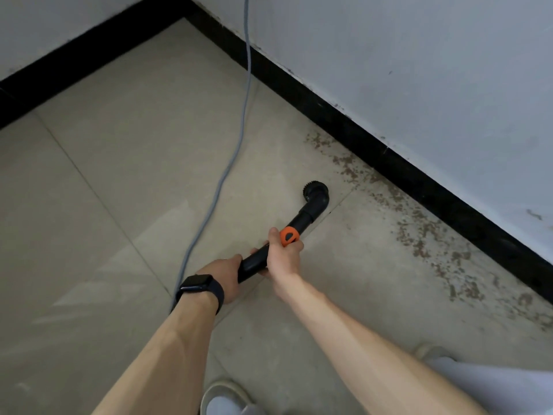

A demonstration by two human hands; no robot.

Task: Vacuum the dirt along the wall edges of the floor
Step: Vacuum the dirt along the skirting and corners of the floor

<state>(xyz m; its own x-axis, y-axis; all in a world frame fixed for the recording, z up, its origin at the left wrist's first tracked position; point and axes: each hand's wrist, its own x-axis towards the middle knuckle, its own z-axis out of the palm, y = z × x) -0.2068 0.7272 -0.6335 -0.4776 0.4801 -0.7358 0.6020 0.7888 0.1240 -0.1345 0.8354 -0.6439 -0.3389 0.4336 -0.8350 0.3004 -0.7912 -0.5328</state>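
Note:
A black vacuum tube (302,220) with an orange collar (289,235) points up and right across the beige tile floor (119,175). Its round brush nozzle (314,191) sits over the tile, a short way from the wall. My right hand (282,253) grips the tube at the orange collar. Just behind it, my left hand (223,275), a dark watch on its wrist, grips the tube's lower end. Brown dirt (419,232) lies in a speckled band along the black skirting (419,181) to the right of the nozzle.
A grey cable (236,145) hangs down the white wall (419,70) and trails over the floor toward my left hand. The walls meet in a corner at the top. My shoes (223,398) are at the bottom edge.

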